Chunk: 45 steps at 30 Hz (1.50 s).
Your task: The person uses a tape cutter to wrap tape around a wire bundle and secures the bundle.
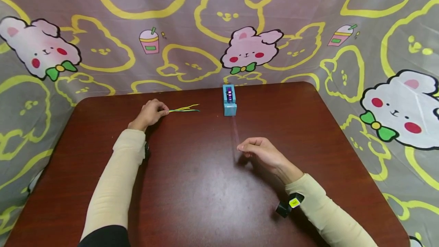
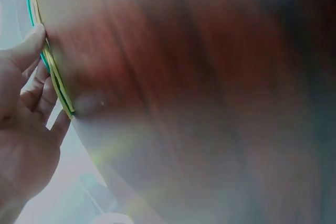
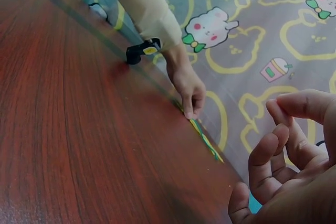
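My left hand [image 1: 151, 113] pinches a small bundle of thin yellow and green wires [image 1: 183, 108] between thumb and fingers, low over the table's far left part. In the left wrist view the wires [image 2: 59, 85] run past the thumb and along the fingers, ends together near the little finger. A light-blue tape dispenser [image 1: 230, 109] with a purple spool stands at the back middle. From it a faint, see-through strip of tape [image 1: 235, 129] stretches toward my right hand [image 1: 262, 153], whose thumb and forefinger pinch its near end. In the right wrist view the right fingertips [image 3: 278, 103] meet.
The dark red-brown wooden table [image 1: 192, 186] has rounded far corners. Behind and beside it hangs a grey-pink curtain [image 1: 192, 22] printed with rabbits and yellow outlines, close along the table's edges. A black wrist camera [image 1: 288, 205] juts from the right sleeve.
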Tool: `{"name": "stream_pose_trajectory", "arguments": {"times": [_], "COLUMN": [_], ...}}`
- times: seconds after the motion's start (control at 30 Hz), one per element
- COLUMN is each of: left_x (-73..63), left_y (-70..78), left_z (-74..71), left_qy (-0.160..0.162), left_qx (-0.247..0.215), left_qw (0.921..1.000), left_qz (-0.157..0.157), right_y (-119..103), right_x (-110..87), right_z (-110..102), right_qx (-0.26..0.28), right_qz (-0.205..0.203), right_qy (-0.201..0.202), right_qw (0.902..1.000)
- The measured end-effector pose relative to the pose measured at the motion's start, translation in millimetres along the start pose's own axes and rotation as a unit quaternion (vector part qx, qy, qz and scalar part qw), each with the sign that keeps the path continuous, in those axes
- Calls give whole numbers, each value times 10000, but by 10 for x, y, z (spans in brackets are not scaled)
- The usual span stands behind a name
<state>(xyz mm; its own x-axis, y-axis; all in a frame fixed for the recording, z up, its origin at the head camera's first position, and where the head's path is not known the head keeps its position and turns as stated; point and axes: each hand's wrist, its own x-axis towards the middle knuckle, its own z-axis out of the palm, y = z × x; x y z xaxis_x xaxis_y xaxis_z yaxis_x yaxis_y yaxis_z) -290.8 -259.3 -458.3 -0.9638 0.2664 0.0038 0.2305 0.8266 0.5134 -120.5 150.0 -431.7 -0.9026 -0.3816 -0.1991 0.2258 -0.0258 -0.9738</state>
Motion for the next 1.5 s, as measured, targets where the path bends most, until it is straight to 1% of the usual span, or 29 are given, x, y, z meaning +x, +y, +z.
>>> {"name": "stream_pose_trajectory", "arguments": {"times": [0.1,0.23,0.33,0.5,0.7,0.97,1.2,1.3,1.5], "left_x": [3,5,13,20,25,24,23,7,-22], "left_y": [37,82,93,87,80,127,146,132,108], "left_z": [-13,-30,-32,-16,-6,-1,4,5,0], "left_qy": [-154,-473,-656,-813,-780,-706,-677,-659,-611], "left_qx": [328,611,751,915,1157,1303,1449,1510,1441], "left_qw": [9993,9970,9950,9925,9902,9889,9868,9860,9875], "left_qz": [94,48,12,-52,-57,118,240,240,198], "right_y": [-7,-12,-12,0,7,-9,-4,2,-7], "right_x": [-3,-4,-2,0,1,-23,-20,-13,-12], "right_z": [-8,-16,-21,-10,-12,-26,-10,-2,14], "right_qx": [-40,-89,-107,-129,-103,-188,26,106,173], "right_qz": [0,-1,-8,-51,-137,-111,-144,-170,-211], "right_qy": [-15,6,40,55,40,75,142,94,81], "right_qw": [10000,10000,9999,9999,9998,9997,9998,9998,9996]}}
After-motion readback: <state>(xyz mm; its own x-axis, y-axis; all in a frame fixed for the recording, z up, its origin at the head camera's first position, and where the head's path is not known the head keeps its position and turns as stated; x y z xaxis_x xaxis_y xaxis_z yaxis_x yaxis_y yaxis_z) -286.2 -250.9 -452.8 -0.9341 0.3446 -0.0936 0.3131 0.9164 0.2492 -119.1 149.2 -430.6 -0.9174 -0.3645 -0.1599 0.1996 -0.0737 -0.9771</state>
